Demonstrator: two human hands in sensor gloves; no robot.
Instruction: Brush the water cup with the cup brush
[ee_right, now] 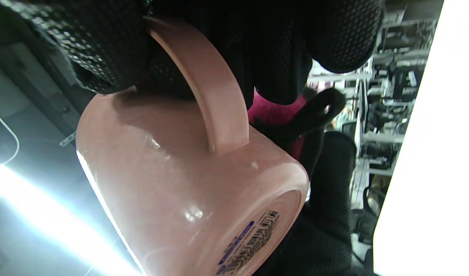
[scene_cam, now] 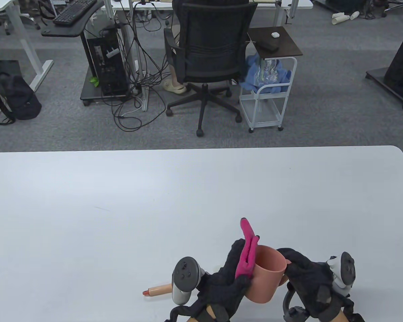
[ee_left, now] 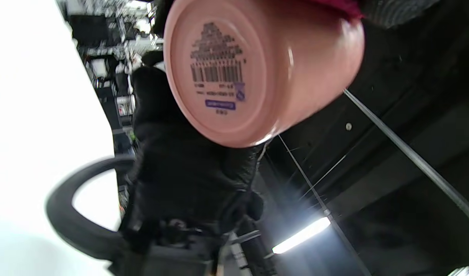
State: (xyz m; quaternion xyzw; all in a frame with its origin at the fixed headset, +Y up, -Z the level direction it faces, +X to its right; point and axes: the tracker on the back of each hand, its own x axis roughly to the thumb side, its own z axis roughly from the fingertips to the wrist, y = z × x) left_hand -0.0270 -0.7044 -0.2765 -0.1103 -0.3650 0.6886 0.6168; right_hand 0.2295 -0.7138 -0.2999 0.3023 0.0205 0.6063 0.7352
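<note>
A pink water cup hangs tilted above the white table near its front edge. My right hand grips it by the handle, fingers wrapped around it. My left hand grips a magenta cup brush and holds it against the cup's left side by the rim; its tip sticks up past the cup. The cup's base with a barcode label faces the left wrist view and shows in the right wrist view. The cup's inside is hidden.
A wooden handle end with an orange tip pokes out left of my left tracker, low over the table; whether it joins the brush is hidden. Beyond the table's far edge stand an office chair and a white cart.
</note>
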